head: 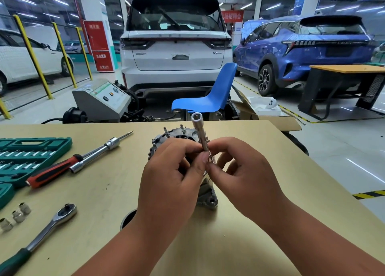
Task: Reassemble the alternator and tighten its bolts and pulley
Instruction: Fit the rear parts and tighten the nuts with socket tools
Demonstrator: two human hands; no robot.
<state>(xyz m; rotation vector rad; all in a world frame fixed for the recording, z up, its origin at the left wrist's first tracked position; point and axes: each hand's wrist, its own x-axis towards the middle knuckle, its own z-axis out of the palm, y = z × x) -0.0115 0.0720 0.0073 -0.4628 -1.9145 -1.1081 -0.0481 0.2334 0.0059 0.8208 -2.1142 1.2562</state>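
The silver alternator [206, 198] stands on the tan table [104, 192], mostly hidden behind my hands; several studs stick up from its top rim. A long silver socket [199, 129] rises upright over it, open end up. My left hand [170, 179] grips the socket's lower shaft with thumb and fingers. My right hand [239, 175] pinches the same shaft from the right. What the socket sits on is hidden.
Left on the table lie a green socket case [27, 156], a red-handled screwdriver [52, 171], an extension bar [95, 152], a ratchet [48, 225] and three loose sockets [14, 217]. A round hole [127, 218] opens by my left wrist. Beyond the table stand a blue chair [212, 96] and parked cars.
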